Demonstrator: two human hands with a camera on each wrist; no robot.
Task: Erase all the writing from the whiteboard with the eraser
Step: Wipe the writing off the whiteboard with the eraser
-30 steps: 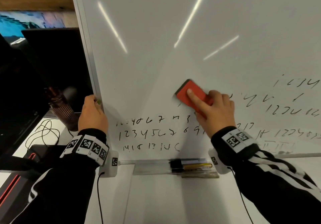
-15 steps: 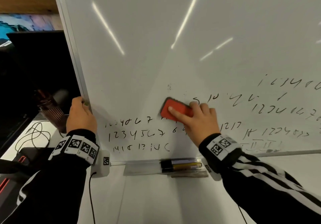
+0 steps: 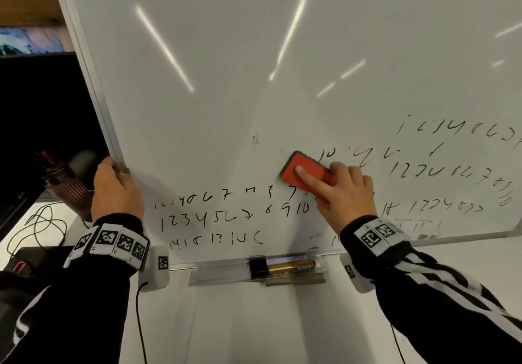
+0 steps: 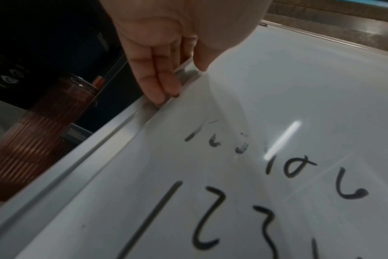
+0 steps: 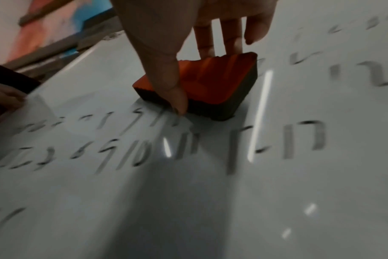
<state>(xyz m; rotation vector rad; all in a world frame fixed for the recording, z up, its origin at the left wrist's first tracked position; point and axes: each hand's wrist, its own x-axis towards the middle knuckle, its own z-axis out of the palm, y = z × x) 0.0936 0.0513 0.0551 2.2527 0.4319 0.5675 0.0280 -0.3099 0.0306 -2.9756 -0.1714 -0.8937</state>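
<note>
The whiteboard stands upright, its upper part wiped bare. Black handwritten numbers fill three rows at the lower left, and more numbers run across the right. My right hand holds the red eraser flat against the board, just above the right end of the top left row. In the right wrist view my thumb and fingers clamp the eraser, its dark felt on the board. My left hand grips the board's left frame, fingers on the edge.
A clear tray under the board's bottom edge holds a black-and-gold marker. A brown ribbed tumbler stands left of the board in front of a dark monitor. A black cable lies on the white desk.
The eraser slid down-left toward the top left row, then right along it. My left hand kept its hold on the frame. The camera view shifted slightly.
</note>
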